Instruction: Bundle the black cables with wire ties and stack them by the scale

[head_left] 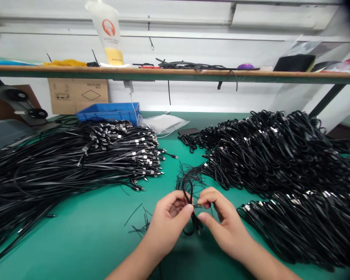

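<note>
Green bench (pixel 99 233); blue bin (pixel 109 111), contents unseen.

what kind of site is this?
Probably a cable assembly or packing workbench: big heaps of loose black cables and coiled bundles on a green mat, both hands tying one coiled cable.

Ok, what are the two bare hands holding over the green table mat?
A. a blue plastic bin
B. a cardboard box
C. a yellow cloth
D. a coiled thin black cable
D: the left hand and right hand pinch a coiled thin black cable between their fingertips, over the green table mat.
</note>
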`<action>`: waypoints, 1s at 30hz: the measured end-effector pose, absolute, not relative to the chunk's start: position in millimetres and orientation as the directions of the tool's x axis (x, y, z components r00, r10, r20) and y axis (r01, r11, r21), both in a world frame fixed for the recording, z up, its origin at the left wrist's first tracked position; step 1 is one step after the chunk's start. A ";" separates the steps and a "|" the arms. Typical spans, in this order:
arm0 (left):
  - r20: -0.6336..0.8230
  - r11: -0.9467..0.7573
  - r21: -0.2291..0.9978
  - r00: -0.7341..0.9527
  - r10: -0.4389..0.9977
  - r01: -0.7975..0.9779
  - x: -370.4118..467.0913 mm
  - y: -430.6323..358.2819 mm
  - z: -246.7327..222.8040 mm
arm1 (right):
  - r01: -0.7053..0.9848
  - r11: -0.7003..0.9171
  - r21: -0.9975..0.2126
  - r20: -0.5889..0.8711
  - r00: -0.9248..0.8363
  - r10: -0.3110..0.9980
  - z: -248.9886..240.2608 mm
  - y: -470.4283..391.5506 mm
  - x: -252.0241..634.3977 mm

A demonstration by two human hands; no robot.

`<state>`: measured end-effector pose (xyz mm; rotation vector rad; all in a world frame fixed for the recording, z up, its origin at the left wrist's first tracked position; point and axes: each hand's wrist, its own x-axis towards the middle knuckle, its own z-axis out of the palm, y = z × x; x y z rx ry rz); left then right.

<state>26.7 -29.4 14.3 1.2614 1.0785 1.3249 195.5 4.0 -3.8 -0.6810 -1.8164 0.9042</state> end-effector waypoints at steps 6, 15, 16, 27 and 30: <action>-0.103 0.138 0.951 0.138 0.985 -0.278 28.4 -29.4 19.9 | 0.238 0.941 -0.241 0.732 -0.592 0.337 12.3 17.1 217.6; -0.106 0.149 0.962 0.193 0.976 -0.229 29.3 -31.5 17.8 | 0.180 0.862 -0.474 0.641 -0.601 0.478 14.8 13.5 212.2; -0.006 0.027 0.989 0.143 0.990 -0.148 27.8 -31.9 17.3 | 0.134 0.769 -0.625 0.597 -0.554 0.581 12.8 11.4 208.0; -0.035 0.039 0.997 0.069 0.997 -0.061 22.5 -24.3 18.4 | 0.194 0.693 -0.694 0.557 -0.466 0.688 0.5 8.7 200.2; -0.172 0.191 0.960 0.104 0.980 -0.207 25.2 -25.1 19.6 | 0.309 0.898 -0.312 0.679 -0.589 0.438 5.0 11.9 208.8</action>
